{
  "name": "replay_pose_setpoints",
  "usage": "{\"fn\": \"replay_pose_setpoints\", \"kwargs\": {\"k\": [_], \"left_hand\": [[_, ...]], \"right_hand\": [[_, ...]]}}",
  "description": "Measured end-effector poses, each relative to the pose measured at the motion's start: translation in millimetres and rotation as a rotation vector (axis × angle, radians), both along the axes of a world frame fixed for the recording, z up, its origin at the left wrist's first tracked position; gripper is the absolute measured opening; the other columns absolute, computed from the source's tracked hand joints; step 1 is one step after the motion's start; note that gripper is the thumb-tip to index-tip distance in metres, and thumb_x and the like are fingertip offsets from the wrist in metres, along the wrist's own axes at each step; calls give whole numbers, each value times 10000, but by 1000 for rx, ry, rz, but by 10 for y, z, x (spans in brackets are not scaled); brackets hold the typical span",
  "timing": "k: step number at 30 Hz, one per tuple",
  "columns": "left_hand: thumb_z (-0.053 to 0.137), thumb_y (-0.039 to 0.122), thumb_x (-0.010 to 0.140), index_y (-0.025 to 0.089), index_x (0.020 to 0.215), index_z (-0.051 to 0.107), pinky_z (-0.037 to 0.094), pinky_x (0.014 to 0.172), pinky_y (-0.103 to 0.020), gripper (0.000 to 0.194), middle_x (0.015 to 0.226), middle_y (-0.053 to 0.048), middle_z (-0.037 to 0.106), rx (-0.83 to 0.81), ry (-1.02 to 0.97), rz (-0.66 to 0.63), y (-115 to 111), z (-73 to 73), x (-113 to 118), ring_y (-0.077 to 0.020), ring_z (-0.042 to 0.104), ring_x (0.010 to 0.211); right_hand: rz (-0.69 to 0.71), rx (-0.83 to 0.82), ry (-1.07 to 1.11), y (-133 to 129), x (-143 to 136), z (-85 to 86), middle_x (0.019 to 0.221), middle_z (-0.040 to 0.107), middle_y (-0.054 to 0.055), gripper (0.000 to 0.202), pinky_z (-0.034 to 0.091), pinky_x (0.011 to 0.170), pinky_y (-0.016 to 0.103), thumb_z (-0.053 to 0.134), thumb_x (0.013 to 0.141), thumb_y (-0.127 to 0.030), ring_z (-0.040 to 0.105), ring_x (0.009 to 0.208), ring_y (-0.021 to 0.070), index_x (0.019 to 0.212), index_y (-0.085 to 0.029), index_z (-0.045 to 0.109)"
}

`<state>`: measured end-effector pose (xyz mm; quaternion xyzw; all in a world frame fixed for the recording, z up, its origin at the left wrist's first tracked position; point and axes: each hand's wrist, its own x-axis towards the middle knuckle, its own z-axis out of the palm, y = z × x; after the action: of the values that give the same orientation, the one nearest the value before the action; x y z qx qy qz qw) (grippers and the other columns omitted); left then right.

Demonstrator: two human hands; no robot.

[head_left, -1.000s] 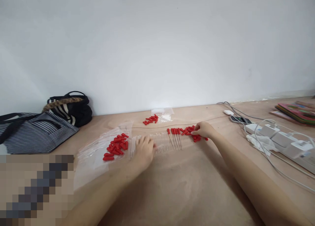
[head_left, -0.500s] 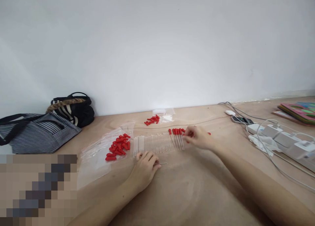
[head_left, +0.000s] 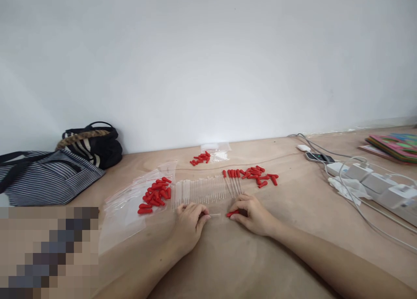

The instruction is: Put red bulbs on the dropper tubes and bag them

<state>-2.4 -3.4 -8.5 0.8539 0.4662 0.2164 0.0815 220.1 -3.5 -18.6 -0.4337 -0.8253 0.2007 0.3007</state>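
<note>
Glass tube [head_left: 215,215], just below and right of the centre of the frame, pinched between thumb and fingers of the left hand [head_left: 192,223], with the left end hidden in the grip. Kept in much the same place as half a second ago. Moved down since then with the right hand [head_left: 256,216], from beside the loose red bulbs [head_left: 256,174] right of centre to near the lower ends of the capped tubes [head_left: 232,173]. Now pinching a single red bulb [head_left: 232,213] there, thumb against fingertips. In hand on both sides as a result, judging by the view: brought face to face, though apart across a small gap. Running left to right along the tube's long axis, nearly level, with the bare end pointing right, toward the bulb. Laid lengthwise likewise with the bulb, dipping slightly at the left; too small to tell which end is open.
</note>
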Motion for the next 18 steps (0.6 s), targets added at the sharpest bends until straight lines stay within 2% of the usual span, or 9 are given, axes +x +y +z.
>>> {"fn": "replay_pose_setpoints", "kwargs": {"k": [4, 12, 18], "left_hand": [[419, 216, 832, 214, 735, 522, 276, 799, -378, 142, 734, 18, 638, 34, -26, -19, -23, -2, 4, -170, 552, 739], [439, 208, 832, 216, 730, 545, 248, 810, -385, 147, 723, 29, 647, 47, -18, -34, -29, 31, 20, -160, 554, 728], [465, 203, 831, 268, 836, 618, 239, 787, -365, 166, 754, 32, 666, 151, 17, -121, -45, 51, 12, -160, 553, 763]], "right_hand": [[-22, 6, 30, -34, -78, 10, 750, 611, 20, 76, 371, 740, 332, 567, 764, -253, 509, 778, 174, 793, -218, 629], [25, -24, 72, -60, -99, 31, 742, 597, 13, 54, 362, 747, 336, 561, 771, -243, 488, 755, 165, 788, -214, 603], [49, -86, 131, -70, -112, 18, 768, 586, 27, 70, 379, 762, 337, 533, 780, -197, 500, 760, 158, 812, -202, 595]]}}
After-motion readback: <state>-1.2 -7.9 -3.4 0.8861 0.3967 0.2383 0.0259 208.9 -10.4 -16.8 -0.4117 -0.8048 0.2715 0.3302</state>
